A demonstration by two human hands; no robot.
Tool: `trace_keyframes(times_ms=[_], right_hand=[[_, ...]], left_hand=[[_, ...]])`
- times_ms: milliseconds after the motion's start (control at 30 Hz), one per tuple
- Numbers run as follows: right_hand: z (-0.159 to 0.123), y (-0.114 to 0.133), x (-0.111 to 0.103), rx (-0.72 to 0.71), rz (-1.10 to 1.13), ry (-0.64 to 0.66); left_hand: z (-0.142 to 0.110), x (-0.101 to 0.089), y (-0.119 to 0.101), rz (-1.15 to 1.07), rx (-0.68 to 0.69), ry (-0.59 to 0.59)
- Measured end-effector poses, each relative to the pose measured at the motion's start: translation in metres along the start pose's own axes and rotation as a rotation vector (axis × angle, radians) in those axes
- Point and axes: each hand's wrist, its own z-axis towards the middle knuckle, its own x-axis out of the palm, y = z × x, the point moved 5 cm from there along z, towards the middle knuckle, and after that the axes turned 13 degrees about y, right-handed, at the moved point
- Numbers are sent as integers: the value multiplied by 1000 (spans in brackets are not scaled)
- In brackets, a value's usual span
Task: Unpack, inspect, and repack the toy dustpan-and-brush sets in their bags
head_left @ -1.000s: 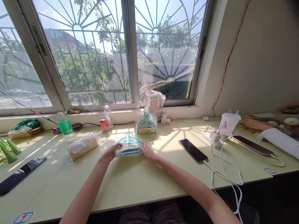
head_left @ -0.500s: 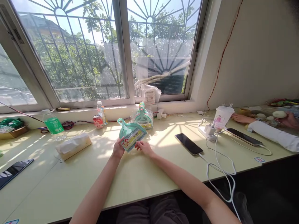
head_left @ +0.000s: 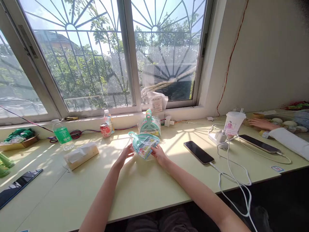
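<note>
A mint-green dustpan (head_left: 140, 141) with a small brush and a printed card, all in clear wrap, is held tilted above the table in front of me. My left hand (head_left: 125, 156) is at its left edge, below the handle, with thumb and fingers around the wrap. At the lower right corner, my right hand (head_left: 159, 154) grips the pack, its fingers partly hidden. Right behind it, a stack of similar wrapped dustpans (head_left: 149, 125) stands near the window sill. Glare covers part of the printed card.
To the left are a tissue pack (head_left: 82, 155), a green-labelled bottle (head_left: 62, 135), a red can (head_left: 105, 130) and a dark phone (head_left: 19, 187). On the right lie a charging phone (head_left: 198, 152), white cables (head_left: 229, 177) and a plastic cup (head_left: 234, 124). A co-worker's hand (head_left: 262, 123) reaches in at far right.
The held dustpan has tilted back and turned, and my right hand has shifted to its right corner. My view has tipped slightly upward. One of the co-worker's hands, holding a pale round thing, has left view.
</note>
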Motion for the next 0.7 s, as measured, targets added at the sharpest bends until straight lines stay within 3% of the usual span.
trace_keyframes(times_ms=[100, 233, 467, 533, 633, 700], right_hand=[[3, 6, -4, 26, -8, 9], [5, 17, -1, 31, -78, 38], [4, 23, 20, 87, -182, 249], [4, 26, 19, 94, -210, 279], [2, 32, 13, 120, -288, 306], [0, 36, 11, 149, -336, 349]], left_hand=[[-2, -3, -3, 79, 38, -87], [-8, -10, -6, 28, 57, -207], [-22, -53, -16, 19, 101, -543], [-31, -64, -21, 178, 126, -689], [-50, -66, -37, 597, 245, -1023], [-55, -60, -45, 809, 329, -1118]])
